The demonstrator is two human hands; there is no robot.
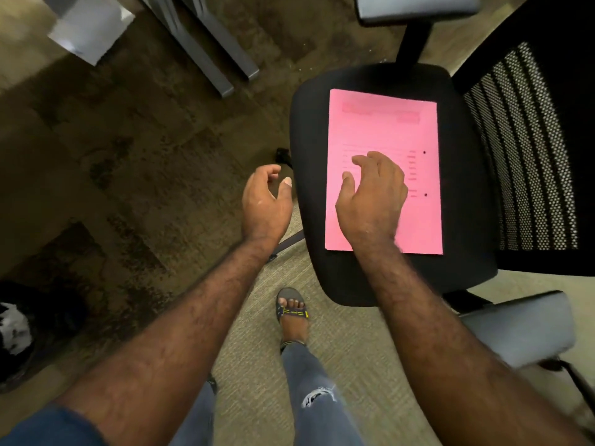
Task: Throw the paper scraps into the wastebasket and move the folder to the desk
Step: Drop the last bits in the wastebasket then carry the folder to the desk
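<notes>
A flat pink paper folder [383,130] with faint printed lines and two small dark dots near its right edge lay face up on the black padded seat [309,130] of an office chair, long side running away from the person. The right hand [373,194] was spread above the folder's lower half, palm down, fingers loosely apart and curled, holding nothing; whether the fingertips touched the sheet could not be told. The left hand [265,201] hung just beside the seat's left edge, over the floor, thumb and fingers parted in an open curl, also empty. To the seat's right rose the chair's black mesh backrest [528,146], with grey padded armrests [518,329] at the near and far sides. On the far left, a dark round wastebasket [19,333] stood on the mottled brown carpet [128,188], crumpled white paper scraps [14,326] showing inside it. One sandalled foot [291,313] stood on the paler mat below the seat, and grey metal desk legs [206,46] crossed the carpet at the top.
</notes>
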